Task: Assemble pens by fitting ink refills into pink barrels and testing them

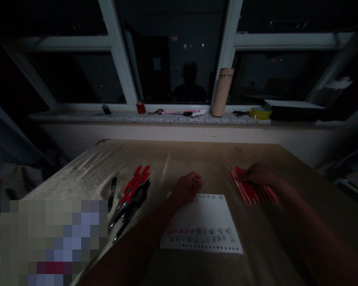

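Pen, black, alone at far left of table. Red pens next, loosely heaped, caps pointing toward window side; black pens just beside them, nearer person. Left hand at notebook's far edge, fingers curled in toward palm; whether it encloses anything, cannot tell. Notebook open to lined page, red and dark marks near spiral holes. Reddish pens farther right, side by side; right hand over them, fingers bent, fingertips at row's left part; grip on any pen, cannot tell.
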`<control>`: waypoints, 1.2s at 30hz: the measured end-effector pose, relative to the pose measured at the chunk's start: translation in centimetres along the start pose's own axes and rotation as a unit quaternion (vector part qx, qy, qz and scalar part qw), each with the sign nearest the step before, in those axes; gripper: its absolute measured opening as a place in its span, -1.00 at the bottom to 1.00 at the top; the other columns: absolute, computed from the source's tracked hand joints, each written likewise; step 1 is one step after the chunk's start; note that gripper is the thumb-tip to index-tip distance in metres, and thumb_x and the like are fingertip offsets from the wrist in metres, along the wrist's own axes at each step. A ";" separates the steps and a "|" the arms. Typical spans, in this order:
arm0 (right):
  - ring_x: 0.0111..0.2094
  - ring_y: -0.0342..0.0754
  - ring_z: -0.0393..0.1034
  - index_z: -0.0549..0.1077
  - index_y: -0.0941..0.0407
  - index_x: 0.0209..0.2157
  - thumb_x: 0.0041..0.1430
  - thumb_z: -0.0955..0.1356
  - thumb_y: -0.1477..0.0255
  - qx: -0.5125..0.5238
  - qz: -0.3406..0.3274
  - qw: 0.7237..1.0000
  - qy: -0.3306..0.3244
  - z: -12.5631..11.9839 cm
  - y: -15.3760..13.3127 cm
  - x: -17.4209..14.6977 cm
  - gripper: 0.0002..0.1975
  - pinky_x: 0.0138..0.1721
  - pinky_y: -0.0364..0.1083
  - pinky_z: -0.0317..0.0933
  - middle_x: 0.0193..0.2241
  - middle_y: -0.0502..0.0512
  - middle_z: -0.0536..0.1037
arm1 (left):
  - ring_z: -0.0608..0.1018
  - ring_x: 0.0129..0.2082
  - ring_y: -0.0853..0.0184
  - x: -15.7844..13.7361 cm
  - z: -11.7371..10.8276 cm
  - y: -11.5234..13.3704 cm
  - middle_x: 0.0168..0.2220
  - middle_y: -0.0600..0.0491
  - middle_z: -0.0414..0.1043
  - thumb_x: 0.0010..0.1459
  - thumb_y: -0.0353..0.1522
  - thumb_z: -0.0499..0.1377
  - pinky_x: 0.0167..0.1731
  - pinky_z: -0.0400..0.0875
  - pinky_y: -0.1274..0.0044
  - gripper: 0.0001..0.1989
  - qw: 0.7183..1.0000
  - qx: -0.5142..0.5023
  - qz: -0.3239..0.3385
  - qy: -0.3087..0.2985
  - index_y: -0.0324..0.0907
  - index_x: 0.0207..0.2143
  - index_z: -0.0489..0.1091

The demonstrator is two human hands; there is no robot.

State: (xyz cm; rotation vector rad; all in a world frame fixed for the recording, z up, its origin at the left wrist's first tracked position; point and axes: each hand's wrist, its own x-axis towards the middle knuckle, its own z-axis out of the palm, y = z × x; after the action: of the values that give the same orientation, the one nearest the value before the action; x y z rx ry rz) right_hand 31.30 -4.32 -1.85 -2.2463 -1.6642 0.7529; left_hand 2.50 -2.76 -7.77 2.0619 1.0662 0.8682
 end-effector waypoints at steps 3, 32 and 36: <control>-0.66 -0.13 0.32 0.37 0.17 -0.76 -0.15 0.42 0.22 0.012 0.013 0.999 -0.036 0.0 0.0 0.0 -0.64 -0.63 -0.19 0.13 -0.71 0.11 0.45 | 0.51 -0.43 0.39 0.0 0.1 -0.1 -0.38 0.02 0.49 0.13 -0.21 0.05 -0.39 0.37 0.58 -0.73 1.000 -0.007 0.012 0.003 -0.20 -0.23 0.37; -0.65 -0.09 0.37 0.39 0.17 -0.75 -0.14 0.42 0.21 -0.010 0.005 1.000 -0.019 0.4 0.7 0.8 -0.65 -0.64 -0.18 0.14 -0.71 0.14 0.48 | 0.50 -0.45 0.39 -0.1 -0.1 0.2 -0.40 0.04 0.48 0.10 -0.24 0.08 -0.41 0.33 0.57 -0.74 1.000 -0.003 0.006 -0.006 -0.20 -0.23 0.37; -0.67 -0.10 0.35 0.36 0.15 -0.77 -0.14 0.41 0.21 -0.014 0.008 1.000 -0.022 0.2 0.5 0.5 -0.65 -0.64 -0.18 0.13 -0.72 0.12 0.45 | 0.49 -0.45 0.39 -0.2 -0.1 0.2 -0.40 0.04 0.48 0.11 -0.24 0.07 -0.41 0.34 0.57 -0.74 1.000 -0.010 0.005 -0.004 -0.21 -0.22 0.37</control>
State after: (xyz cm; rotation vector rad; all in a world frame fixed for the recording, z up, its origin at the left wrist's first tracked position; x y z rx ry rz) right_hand 31.67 -4.01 -2.39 -2.2812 -1.6877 0.7932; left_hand 2.43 -2.98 -7.61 2.0535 1.0399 0.8706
